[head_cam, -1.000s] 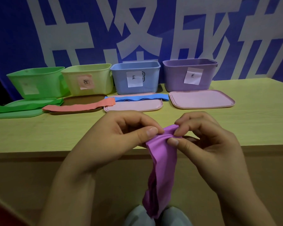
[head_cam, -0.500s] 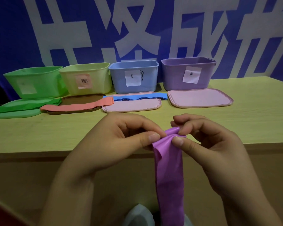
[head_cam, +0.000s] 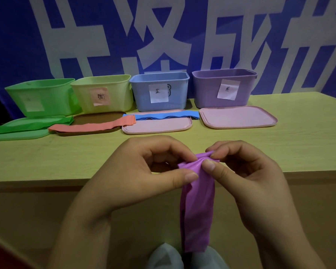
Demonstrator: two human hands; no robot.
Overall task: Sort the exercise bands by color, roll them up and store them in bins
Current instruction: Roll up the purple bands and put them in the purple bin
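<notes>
nearest the camera, two pale rounded shapes (head_cam: 184,257) sit at the bottom edge, too blurry to say what they are. just above them the purple band (head_cam: 197,206) hangs straight down in front of the bench (head_cam: 299,144) edge, its top end bunched up between both hands. the left hand (head_cam: 136,171) has its fingers curled, thumb and fingertips pinching the band's top left corner. the right hand (head_cam: 248,171) does the same on the other side, thumb pressed on the front of the band and the curled fingers behind the crumpled top edge. so both sets of fingers are closed narrow on the band, nothing wide open here.

further back on the bench lie four lids in a row: a green lid (head_cam: 17,135) at far left with a green band (head_cam: 31,126) across it, a brown lid (head_cam: 97,118) with an orange band (head_cam: 93,126) draped over it, a pink lid (head_cam: 157,127) with a blue band (head_cam: 167,115) along its far edge, and another pink lid (head_cam: 238,117) on the right with nothing showing on it.

behind the lids stand four bins, left to right: green bin (head_cam: 41,97), yellow-green bin (head_cam: 103,93), blue bin (head_cam: 159,91) and purple bin (head_cam: 224,87), each with a paper label on the front. the far wall is a blue banner (head_cam: 17,45) with big white characters.
</notes>
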